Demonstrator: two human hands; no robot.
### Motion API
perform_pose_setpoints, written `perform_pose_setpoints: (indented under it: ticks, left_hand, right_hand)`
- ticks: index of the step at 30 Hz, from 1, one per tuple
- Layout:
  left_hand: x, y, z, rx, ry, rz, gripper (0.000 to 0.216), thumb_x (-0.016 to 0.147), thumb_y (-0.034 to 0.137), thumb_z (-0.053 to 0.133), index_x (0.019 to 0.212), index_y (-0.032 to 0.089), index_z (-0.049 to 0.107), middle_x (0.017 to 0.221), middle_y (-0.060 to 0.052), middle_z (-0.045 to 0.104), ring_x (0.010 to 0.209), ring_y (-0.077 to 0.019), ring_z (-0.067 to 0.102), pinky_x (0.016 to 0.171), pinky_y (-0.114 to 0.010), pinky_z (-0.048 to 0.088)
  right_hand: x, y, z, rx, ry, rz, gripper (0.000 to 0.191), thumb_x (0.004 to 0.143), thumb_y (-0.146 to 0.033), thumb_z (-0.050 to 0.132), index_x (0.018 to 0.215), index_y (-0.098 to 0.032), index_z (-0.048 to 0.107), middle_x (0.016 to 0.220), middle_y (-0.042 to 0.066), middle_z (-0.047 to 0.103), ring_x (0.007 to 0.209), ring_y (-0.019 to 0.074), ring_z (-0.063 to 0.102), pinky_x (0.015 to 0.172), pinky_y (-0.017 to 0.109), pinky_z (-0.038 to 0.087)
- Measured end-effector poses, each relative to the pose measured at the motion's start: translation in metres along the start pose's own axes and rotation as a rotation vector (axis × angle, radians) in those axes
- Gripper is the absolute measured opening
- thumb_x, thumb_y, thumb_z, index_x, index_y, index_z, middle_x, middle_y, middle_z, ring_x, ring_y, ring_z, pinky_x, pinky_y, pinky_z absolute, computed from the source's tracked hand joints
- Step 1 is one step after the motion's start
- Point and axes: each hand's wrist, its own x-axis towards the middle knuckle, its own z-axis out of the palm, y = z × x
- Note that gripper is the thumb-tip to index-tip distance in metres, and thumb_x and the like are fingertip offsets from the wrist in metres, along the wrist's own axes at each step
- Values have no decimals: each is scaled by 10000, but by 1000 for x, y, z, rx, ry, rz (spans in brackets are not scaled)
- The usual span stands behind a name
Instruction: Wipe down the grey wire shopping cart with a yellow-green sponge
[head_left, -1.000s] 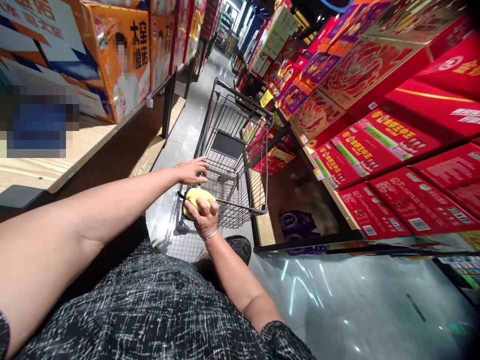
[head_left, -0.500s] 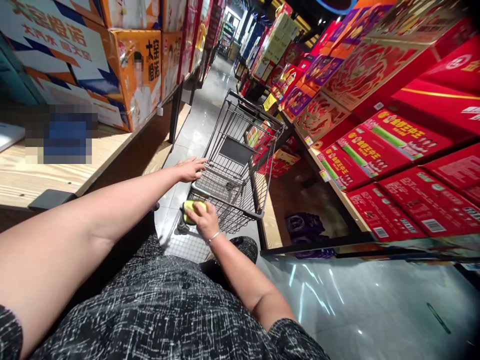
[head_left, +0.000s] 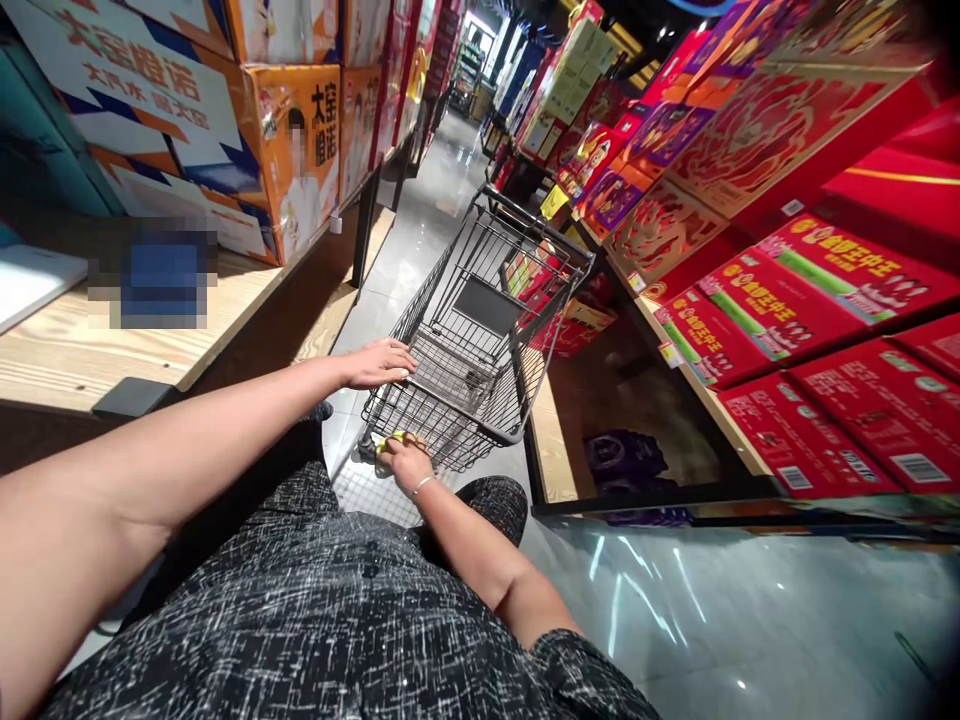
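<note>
The left hand (head_left: 379,364), its fingers outstretched, rests on the near left corner of the wire shopping cart (head_left: 486,306)'s rim. Below that corner, the right hand (head_left: 409,464) grips a yellow cloth (head_left: 382,444) against the cart's near end. Left of the cart, a narrow floor strip separates it from the wooden shelf (head_left: 52,368); to its right, the lower shelf (head_left: 555,445)'s edge is close. Open floor (head_left: 697,630) spreads to its near right, and the aisle (head_left: 452,150) runs beyond its handle (head_left: 536,215).
</note>
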Motion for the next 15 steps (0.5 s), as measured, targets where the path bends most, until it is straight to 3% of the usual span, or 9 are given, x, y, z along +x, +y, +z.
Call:
perform_pose_setpoints:
  ticks: [2, 4, 7, 11, 15]
  left_hand:
    - [1, -2, -1, -28, 25, -11, 517, 946, 454, 305, 1248, 221, 654, 1358, -47, 624, 1350, -227, 410, 1174, -369, 241]
    - [2, -2, -3, -65, 36, -42, 545, 961, 412, 248, 1295, 214, 630, 1371, -35, 613, 1326, -218, 432, 1155, -352, 277]
    - [2, -2, -7, -100, 56, -77, 593, 972, 395, 175, 1288, 220, 644, 1305, -20, 648, 1233, -208, 507, 1112, -311, 334]
    - [0, -4, -6, -57, 58, -21, 618, 963, 548, 219, 1173, 237, 710, 1191, -26, 692, 1191, -208, 522, 1110, -297, 322]
    - [-3, -6, -1, 47, 91, -10, 560, 881, 666, 418, 1083, 248, 730, 1103, -43, 704, 1182, -234, 487, 1079, -323, 343]
  right_hand:
    - [8, -8, -19, 19, 83, -13, 325, 987, -283, 488, 1213, -435, 666, 1256, 6, 603, 1150, 242, 444, 923, 379, 439]
    - [18, -9, -51, 42, 269, 14, 367, 996, -303, 472, 1298, -463, 606, 1362, 6, 547, 1240, 267, 375, 981, 422, 407]
    - [25, 3, -96, 35, 479, 75, 364, 986, -272, 498, 1269, -454, 637, 1383, 6, 536, 1279, 281, 331, 1013, 452, 380]
    - [-4, 35, -119, -40, 465, 92, 371, 968, -193, 508, 1198, -422, 688, 1346, 4, 571, 1207, 267, 388, 947, 431, 418]
    - [-76, 71, -117, -75, 437, 124, 376, 936, -172, 556, 1176, -420, 704, 1300, 30, 594, 1204, 266, 398, 976, 444, 421]
